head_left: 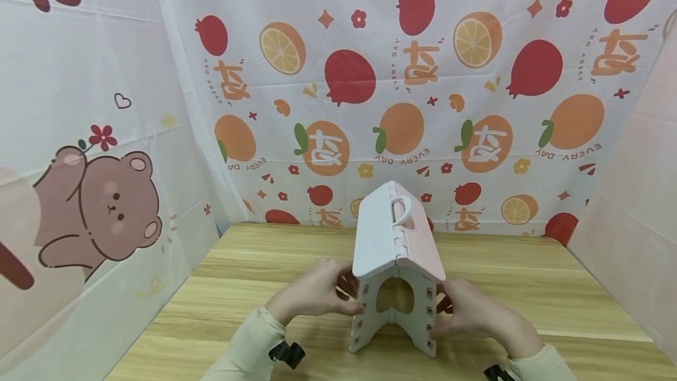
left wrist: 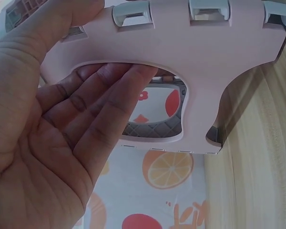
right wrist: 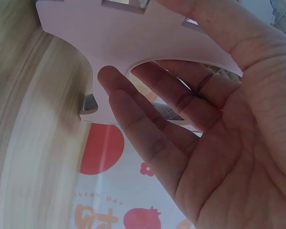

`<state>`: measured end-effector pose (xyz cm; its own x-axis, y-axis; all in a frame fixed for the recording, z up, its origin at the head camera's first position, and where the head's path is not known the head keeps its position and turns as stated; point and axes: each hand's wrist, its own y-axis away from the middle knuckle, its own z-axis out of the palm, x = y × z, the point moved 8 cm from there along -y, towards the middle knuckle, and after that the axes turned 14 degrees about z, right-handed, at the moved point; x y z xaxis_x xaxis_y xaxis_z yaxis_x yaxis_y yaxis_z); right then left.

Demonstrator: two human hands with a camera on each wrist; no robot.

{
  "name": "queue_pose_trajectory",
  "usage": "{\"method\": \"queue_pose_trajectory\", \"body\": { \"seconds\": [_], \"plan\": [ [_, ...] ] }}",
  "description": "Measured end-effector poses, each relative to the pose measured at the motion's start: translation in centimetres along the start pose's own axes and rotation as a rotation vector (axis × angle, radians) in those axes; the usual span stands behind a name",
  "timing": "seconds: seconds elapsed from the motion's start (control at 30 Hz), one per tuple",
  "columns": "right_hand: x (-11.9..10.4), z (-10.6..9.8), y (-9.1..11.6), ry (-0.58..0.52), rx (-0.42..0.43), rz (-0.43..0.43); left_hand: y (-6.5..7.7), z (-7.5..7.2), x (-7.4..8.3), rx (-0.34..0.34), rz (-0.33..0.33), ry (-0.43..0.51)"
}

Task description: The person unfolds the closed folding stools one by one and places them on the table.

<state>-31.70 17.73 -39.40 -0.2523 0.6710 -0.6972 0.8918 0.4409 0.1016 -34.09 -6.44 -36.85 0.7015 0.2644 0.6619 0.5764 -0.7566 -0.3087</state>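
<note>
Both the left hand (head_left: 324, 290) and the right hand (head_left: 472, 310) grip the toy house (head_left: 400, 251), one at each side wall (left wrist: 212, 52), thumb forward, fingers (left wrist: 97, 126) farther back. Pressure should be even and light, lest the walls fold inward; keep the roof (head_left: 371, 240) level. The house is upright between the hands, lower centre-right of the frame, over the table (head_left: 238, 304); base contact is unclear.
</note>
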Motion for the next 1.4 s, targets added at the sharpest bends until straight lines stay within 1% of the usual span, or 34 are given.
{"method": "queue_pose_trajectory", "body": {
  "seconds": [0.3, 0.6, 0.97, 1.17, 1.4],
  "plan": [
    [0.19, -0.21, 0.18, 0.008, 0.004, 0.034, 0.06, -0.27, -0.10, -0.011, 0.015, 0.015],
    [0.25, -0.27, 0.27, -0.011, -0.006, 0.034, 0.25, -0.51, -0.14, -0.023, 0.024, 0.016],
    [0.06, -0.29, 0.41, -0.036, -0.015, 0.005, 0.47, -0.71, -0.15, -0.032, 0.016, 0.002],
    [-0.15, -0.17, 0.50, -0.051, -0.032, -0.014, 0.61, -0.59, -0.23, -0.034, 0.021, 0.012],
    [-0.41, -0.18, 0.69, -0.092, -0.062, -0.043, 0.62, -0.54, 0.36, -0.050, 0.025, 0.019]
  ]
}}
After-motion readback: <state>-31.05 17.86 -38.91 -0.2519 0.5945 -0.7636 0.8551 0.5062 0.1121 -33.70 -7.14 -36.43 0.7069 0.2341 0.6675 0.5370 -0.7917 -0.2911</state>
